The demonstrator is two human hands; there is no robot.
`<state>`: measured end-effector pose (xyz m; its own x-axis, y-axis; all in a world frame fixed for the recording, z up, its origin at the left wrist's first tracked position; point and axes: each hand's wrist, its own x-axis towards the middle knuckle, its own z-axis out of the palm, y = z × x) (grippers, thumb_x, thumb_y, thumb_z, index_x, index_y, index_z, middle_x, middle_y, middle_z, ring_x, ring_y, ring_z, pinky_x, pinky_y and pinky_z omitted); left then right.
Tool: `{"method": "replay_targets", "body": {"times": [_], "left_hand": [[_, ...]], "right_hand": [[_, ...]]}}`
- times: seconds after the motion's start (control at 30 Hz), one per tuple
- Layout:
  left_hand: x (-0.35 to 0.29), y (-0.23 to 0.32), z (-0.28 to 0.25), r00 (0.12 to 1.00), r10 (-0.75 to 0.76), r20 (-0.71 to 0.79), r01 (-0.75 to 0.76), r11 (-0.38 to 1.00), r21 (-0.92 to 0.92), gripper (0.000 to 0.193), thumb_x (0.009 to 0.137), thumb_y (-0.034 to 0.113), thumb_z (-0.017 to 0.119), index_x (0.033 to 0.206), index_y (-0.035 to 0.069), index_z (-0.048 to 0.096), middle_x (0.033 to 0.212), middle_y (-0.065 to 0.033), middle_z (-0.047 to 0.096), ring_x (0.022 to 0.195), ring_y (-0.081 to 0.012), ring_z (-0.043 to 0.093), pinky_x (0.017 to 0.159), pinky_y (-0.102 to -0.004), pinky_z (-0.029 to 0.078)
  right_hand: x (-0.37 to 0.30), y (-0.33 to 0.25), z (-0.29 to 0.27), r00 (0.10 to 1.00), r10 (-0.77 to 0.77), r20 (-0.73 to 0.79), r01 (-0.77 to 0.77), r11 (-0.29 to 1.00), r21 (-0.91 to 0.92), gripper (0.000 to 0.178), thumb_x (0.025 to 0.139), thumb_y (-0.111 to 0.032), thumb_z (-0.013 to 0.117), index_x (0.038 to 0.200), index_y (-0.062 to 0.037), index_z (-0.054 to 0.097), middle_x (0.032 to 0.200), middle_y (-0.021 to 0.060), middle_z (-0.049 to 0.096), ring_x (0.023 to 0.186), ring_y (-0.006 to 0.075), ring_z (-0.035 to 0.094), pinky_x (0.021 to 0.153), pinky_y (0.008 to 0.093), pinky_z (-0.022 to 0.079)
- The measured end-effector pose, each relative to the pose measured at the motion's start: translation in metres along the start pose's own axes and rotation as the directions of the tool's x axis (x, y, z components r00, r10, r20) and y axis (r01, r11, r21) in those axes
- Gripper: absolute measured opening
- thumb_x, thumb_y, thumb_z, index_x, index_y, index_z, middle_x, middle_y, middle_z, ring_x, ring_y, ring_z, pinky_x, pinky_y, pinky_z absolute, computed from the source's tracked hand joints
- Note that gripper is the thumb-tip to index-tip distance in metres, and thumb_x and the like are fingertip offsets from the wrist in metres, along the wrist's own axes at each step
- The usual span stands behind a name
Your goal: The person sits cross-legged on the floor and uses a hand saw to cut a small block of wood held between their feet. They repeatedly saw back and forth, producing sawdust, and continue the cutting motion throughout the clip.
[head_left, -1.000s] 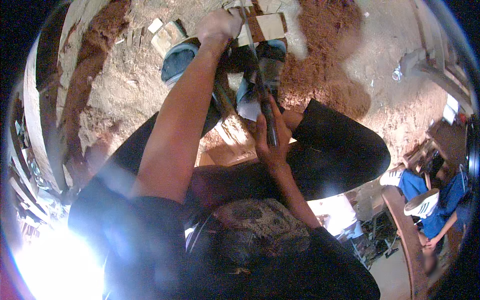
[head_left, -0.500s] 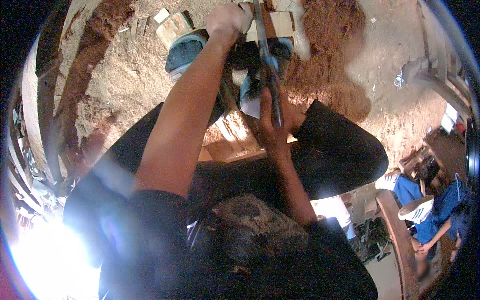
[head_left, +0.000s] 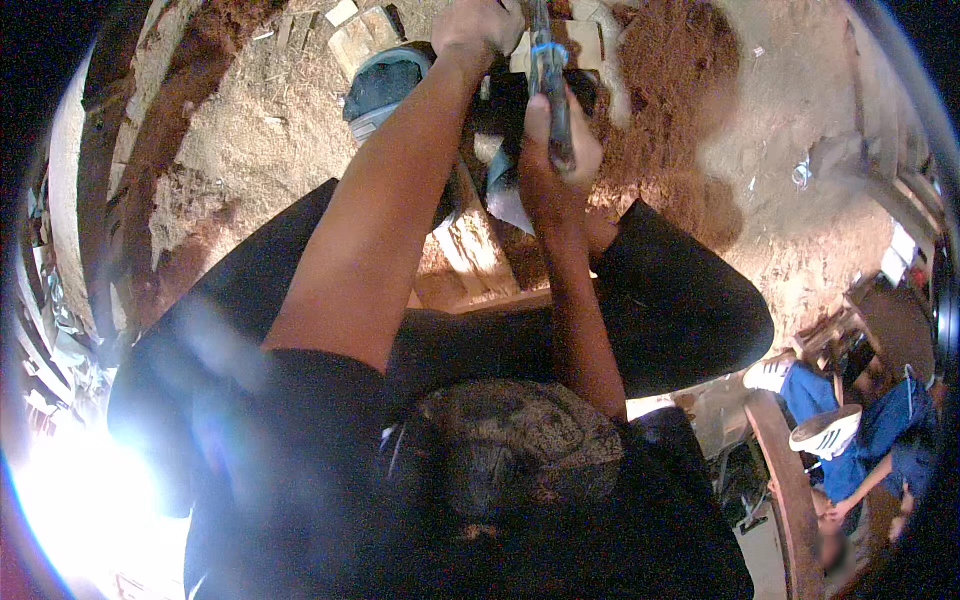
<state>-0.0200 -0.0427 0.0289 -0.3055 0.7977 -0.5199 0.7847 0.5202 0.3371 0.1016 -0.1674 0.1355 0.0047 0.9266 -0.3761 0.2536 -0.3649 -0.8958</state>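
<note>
At the top edge, my left hand (head_left: 478,30) is closed, its fingers wrapped round something hidden by the hand and the frame edge. My right hand (head_left: 565,150) grips the near end of a long, narrow dark tool (head_left: 549,75) with a blue band round it. Its far end runs out of view at the top, so its kind does not show. Just right of the tool lies a pale wooden block (head_left: 584,42). My grey-blue shoe (head_left: 388,90) is planted left of my hands, with another wood piece (head_left: 362,40) just beyond it.
Reddish sawdust (head_left: 670,130) covers the ground to the right. A wooden board (head_left: 470,250) stands out between my legs. At the lower right a person in blue trousers (head_left: 850,450) and white shoes sits by a curved timber (head_left: 785,490). Long beams (head_left: 95,190) run along the left.
My right hand has moved up and away from me with the tool, closer to my left hand. My left hand has shifted slightly up and to the right.
</note>
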Motion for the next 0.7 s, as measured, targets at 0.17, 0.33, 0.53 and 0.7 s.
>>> {"method": "replay_targets", "body": {"times": [0.17, 0.33, 0.53, 0.7], "left_hand": [[0.009, 0.012, 0.017, 0.999, 0.041, 0.005, -0.041, 0.996, 0.085, 0.061, 0.096, 0.05, 0.039, 0.116, 0.001, 0.07, 0.118, -0.0259, 0.067, 0.114, -0.0419, 0.063, 0.1, -0.0501, 0.049], [0.005, 0.011, -0.001, 0.999, 0.031, 0.006, -0.031, 0.999, 0.023, 0.061, 0.096, 0.048, 0.038, 0.109, -0.002, 0.072, 0.109, -0.0277, 0.069, 0.108, -0.0422, 0.066, 0.096, -0.0485, 0.051], [0.012, 0.015, 0.006, 0.998, 0.057, 0.019, -0.058, 0.997, 0.042, 0.062, 0.097, 0.048, 0.038, 0.106, -0.002, 0.073, 0.108, -0.0281, 0.069, 0.107, -0.0427, 0.067, 0.095, -0.0483, 0.051], [0.008, 0.01, -0.002, 0.993, 0.054, 0.107, -0.053, 0.999, -0.008, 0.062, 0.098, 0.049, 0.039, 0.105, -0.003, 0.073, 0.107, -0.0284, 0.069, 0.106, -0.0431, 0.067, 0.095, -0.0483, 0.051]], "right_hand": [[-0.085, 0.107, -0.038, 0.971, -0.199, -0.133, 0.164, 0.959, -0.233, 0.027, 0.103, -0.019, 0.057, 0.119, 0.0016, 0.061, 0.087, 0.0046, 0.065, 0.079, 0.0129, 0.057, 0.074, 0.0296, 0.05], [-0.007, 0.006, -0.011, 0.998, 0.053, -0.029, -0.054, 0.997, -0.052, 0.034, 0.103, -0.019, 0.053, 0.129, 0.0036, 0.057, 0.113, 0.0154, 0.067, 0.102, 0.0205, 0.063, 0.085, 0.0349, 0.052], [-0.071, 0.078, -0.023, 0.979, -0.163, -0.12, 0.138, 0.972, -0.19, 0.038, 0.104, -0.023, 0.053, 0.131, 0.0025, 0.055, 0.111, 0.0143, 0.065, 0.098, 0.0184, 0.06, 0.083, 0.0333, 0.051], [-0.006, 0.024, -0.005, 0.995, -0.076, -0.057, 0.068, 0.989, -0.133, 0.033, 0.103, -0.024, 0.056, 0.124, 0.0013, 0.059, 0.087, 0.0064, 0.063, 0.077, 0.0143, 0.056, 0.068, 0.0326, 0.05]]}}
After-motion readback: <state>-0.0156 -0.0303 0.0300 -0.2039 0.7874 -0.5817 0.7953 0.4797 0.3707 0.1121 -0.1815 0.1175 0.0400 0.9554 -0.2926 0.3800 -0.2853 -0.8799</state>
